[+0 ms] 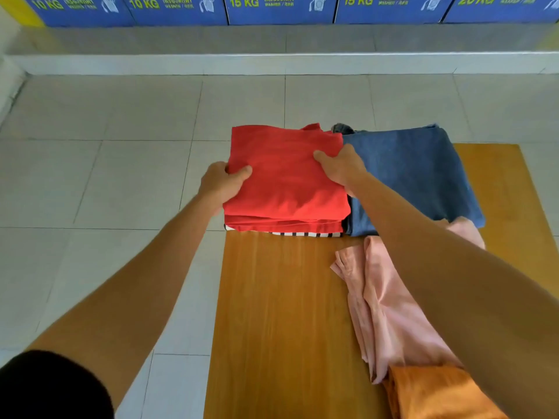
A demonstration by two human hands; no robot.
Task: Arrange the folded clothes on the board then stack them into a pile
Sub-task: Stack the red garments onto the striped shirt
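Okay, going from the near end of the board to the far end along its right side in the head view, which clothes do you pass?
orange garment → pink garment → folded blue denim. The red stack lies to the left of that line, level with the denim, so it is left out.
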